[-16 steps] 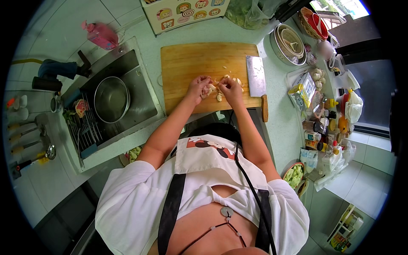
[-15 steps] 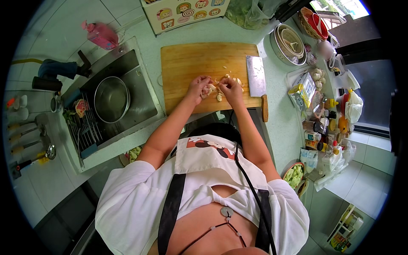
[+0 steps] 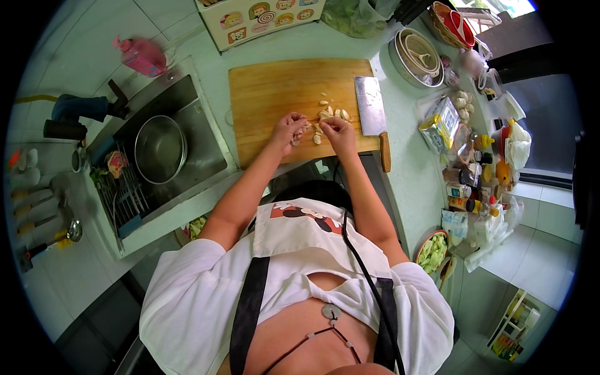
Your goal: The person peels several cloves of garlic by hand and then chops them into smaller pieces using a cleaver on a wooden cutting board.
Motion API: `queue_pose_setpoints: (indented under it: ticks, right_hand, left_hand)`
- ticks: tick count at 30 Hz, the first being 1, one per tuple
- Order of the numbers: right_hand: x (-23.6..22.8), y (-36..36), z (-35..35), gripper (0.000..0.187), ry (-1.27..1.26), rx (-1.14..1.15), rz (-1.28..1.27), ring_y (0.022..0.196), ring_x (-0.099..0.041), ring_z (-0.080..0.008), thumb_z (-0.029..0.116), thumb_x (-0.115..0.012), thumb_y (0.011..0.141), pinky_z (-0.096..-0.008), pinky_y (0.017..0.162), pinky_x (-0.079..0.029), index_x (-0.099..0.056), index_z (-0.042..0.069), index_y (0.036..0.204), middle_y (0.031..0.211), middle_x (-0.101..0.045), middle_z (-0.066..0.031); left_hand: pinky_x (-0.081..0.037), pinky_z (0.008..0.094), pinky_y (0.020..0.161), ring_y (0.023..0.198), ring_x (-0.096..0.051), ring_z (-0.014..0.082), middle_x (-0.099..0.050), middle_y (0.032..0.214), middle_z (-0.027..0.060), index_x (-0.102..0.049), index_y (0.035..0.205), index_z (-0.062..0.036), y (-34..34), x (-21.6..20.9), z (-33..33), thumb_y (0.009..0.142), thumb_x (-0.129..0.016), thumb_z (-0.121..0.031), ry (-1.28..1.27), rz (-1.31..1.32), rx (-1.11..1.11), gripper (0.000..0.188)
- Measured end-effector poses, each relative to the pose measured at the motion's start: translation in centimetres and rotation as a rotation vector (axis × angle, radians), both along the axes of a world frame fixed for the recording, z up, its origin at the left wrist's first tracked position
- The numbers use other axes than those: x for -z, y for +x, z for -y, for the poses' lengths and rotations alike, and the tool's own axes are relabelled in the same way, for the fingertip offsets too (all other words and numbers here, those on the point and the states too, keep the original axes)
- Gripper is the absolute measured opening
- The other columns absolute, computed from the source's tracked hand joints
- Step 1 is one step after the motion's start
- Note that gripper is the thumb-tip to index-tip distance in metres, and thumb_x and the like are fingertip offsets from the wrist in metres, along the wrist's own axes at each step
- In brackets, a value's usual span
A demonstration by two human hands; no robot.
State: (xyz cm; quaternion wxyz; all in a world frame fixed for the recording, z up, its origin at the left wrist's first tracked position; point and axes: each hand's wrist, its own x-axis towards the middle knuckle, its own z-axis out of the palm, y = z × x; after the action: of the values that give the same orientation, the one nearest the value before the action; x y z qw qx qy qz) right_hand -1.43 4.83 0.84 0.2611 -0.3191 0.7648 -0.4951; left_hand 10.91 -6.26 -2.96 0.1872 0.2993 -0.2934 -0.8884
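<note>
My left hand (image 3: 289, 131) is closed over the middle of a wooden cutting board (image 3: 269, 81), its fingers curled round pale, pinkish garlic pieces (image 3: 298, 139). Just to its right, my right hand (image 3: 339, 135) pinches thumb and fingers together; whatever is between the tips is too small to make out. Pale garlic cloves (image 3: 331, 114) lie in a loose heap beyond the right fingers, and a few more sit between the two hands. Along the board's right side rests a cleaver (image 3: 371, 106), its wooden handle toward me and reaching past the board's near edge.
Left of the board is a sink (image 3: 209, 140) holding a steel bowl (image 3: 160, 150). A pink pump bottle (image 3: 142, 56) stands behind it. Nested strainers (image 3: 417, 59), garlic bulbs (image 3: 462, 105) and several jars (image 3: 459, 190) line the right counter. A patterned box (image 3: 259, 22) stands behind the board.
The whole view has shifted slightly. My right hand has drawn a little nearer to me, uncovering more of the cloves behind it. Both hands keep their closed shape.
</note>
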Motion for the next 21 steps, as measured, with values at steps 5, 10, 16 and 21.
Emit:
queue_pose_setpoints:
  ticks: [5,10,16,21]
  right_hand:
    - [1.6,-3.5,-2.5,0.009,-0.042,0.137,0.129,0.054,-0.05,-0.008,0.009,-0.063,0.078,-0.0244,0.05,-0.041,-0.064,0.002,0.083,0.06,-0.056,-0.0011]
    - [2.7,-6.2,-3.4,0.011,0.135,0.245,-0.275,0.059,-0.057,-0.0181,0.01,-0.064,0.075,-0.0293,0.057,-0.046,-0.065,0.005,0.084,0.064,-0.06,-0.0082]
    - [2.3,-6.2,-2.1,0.019,0.285,0.178,-0.457,0.08,-0.06,-0.0299,0.02,-0.066,0.073,-0.0371,0.07,-0.048,-0.065,0.007,0.087,0.084,-0.062,-0.0145]
    - [2.3,-6.1,-0.4,0.023,0.31,0.132,-0.533,0.078,-0.059,-0.0332,0.022,-0.066,0.072,-0.0382,0.069,-0.048,-0.066,0.006,0.088,0.083,-0.063,-0.0153]
  left_hand:
    - [-0.035,0.0186,0.044,0.056,-0.045,0.0063,-0.051,0.073,0.002,-0.053,0.092,-0.0048,0.3,0.3,-0.4,0.085,-0.053,-0.007,0.06,-0.05,0.043,0.007]
    - [-0.037,0.0196,0.045,0.059,-0.046,0.008,-0.052,0.077,0.003,-0.053,0.097,-0.0025,0.4,0.8,-0.7,0.087,-0.05,-0.007,0.097,-0.037,0.037,0.012]
    - [-0.038,0.0201,0.045,0.062,-0.049,0.0092,-0.052,0.08,0.0038,-0.053,0.097,-0.0032,0.7,0.2,-0.9,0.087,-0.052,-0.011,0.14,-0.069,0.03,0.013]
    - [-0.038,0.0208,0.046,0.061,-0.049,0.0096,-0.053,0.076,0.003,-0.052,0.09,-0.0069,0.5,-0.5,-1.1,0.086,-0.056,-0.015,0.111,-0.054,-0.013,0.01]
